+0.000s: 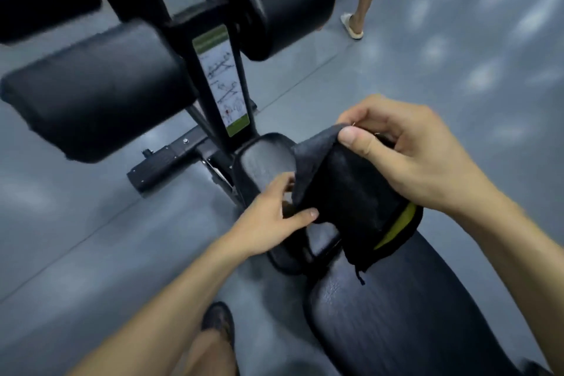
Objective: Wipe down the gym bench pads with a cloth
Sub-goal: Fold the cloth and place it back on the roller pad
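Note:
A dark cloth (345, 192) with a yellow-green patch at its lower right edge hangs just above the bench. My right hand (409, 156) pinches its top corner between thumb and fingers. My left hand (271, 220) grips its lower left edge with thumb and fingers. Under the cloth lies the small black seat pad (262, 162). The long black back pad (412, 314) runs toward the lower right. Two black roller pads, one at the left (97, 91) and one at the top (283, 0), sit on the frame beyond the seat.
A black upright post carries an exercise diagram label (222, 82). A frame foot bar (171, 159) sticks out left on the grey floor. Another person's legs and a pale sandal (352, 24) stand at the top right. My own foot (218, 323) is at the bottom.

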### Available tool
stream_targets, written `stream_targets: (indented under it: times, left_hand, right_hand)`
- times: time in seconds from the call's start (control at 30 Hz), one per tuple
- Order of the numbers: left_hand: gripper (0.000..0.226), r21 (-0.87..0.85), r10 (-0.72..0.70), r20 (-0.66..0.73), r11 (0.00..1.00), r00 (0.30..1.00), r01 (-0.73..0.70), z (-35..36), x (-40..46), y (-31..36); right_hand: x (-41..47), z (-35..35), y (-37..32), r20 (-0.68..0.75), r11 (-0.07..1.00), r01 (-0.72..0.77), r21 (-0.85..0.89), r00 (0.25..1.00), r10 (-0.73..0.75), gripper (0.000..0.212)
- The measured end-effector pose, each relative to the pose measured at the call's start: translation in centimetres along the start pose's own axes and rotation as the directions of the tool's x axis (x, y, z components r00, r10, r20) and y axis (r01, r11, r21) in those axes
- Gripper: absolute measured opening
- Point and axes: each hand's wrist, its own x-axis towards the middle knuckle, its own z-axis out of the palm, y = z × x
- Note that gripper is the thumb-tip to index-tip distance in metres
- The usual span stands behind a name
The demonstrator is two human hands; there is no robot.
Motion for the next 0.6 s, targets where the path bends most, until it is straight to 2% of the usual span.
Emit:
stream_targets:
  times: [0.07, 0.13, 0.23, 0.3, 0.37, 0.43, 0.5, 0.57, 0.6]
  left_hand:
    - [0.087, -0.057, 0.074, -0.124, 0.995, 0.99, -0.082, -3.9, -1.8, 5.3]
    - [0.095, -0.122, 0.149, -0.159, 0.978, 0.976, -0.169, -8.2, -3.4, 10.7]
    - [0.065, -0.23, 0.176, -0.209, 0.947, 0.962, -0.223, -14.1, -5.5, 17.8]
    - [0.043, -0.237, 0.168, -0.282, 0.942, 0.945, -0.238, -18.2, -7.3, 21.3]
    - [0.03, -0.247, 0.155, -0.317, 0.939, 0.936, -0.239, -21.5, -8.9, 23.7]
    - [0.026, -0.24, 0.172, -0.333, 0.935, 0.927, -0.26, -24.7, -10.2, 25.4]
    - [0.023, -0.219, 0.186, -0.359, 0.936, 0.915, -0.276, -27.8, -11.1, 26.7]
    - [0.017, -0.232, 0.189, -0.388, 0.927, 0.902, -0.294, -31.1, -11.6, 27.4]
    - [0.014, -0.239, 0.181, -0.408, 0.925, 0.895, -0.296, -32.7, -11.7, 27.5]
  right_hand:
    - [2.9, -1.9, -4.8, 0.061, 1.0, 0.014, -0.001, 0.998, -0.014, 0.016]
    - [5.9, -3.4, -9.6, 0.155, 0.999, 0.046, 0.015, 0.987, -0.047, 0.016]
    - [10.1, -5.3, -15.7, 0.256, 0.991, 0.123, 0.054, 0.957, -0.133, 0.016]
    - [13.1, -6.0, -19.4, 0.3, 0.982, 0.178, 0.067, 0.935, -0.19, 0.016]
    - [15.6, -6.5, -22.2, 0.315, 0.979, 0.177, 0.1, 0.928, -0.2, 0.013]
    - [17.9, -6.8, -23.9, 0.357, 0.981, 0.131, 0.141, 0.918, -0.174, 0.02]
    - [19.9, -6.5, -24.7, 0.434, 0.982, 0.032, 0.186, 0.894, -0.111, 0.042]
    - [21.5, -5.4, -24.9, 0.511, 0.955, -0.12, 0.27, 0.859, -0.036, 0.059]
    - [22.2, -4.3, -24.8, 0.541, 0.909, -0.23, 0.349, 0.841, 0.005, 0.065]
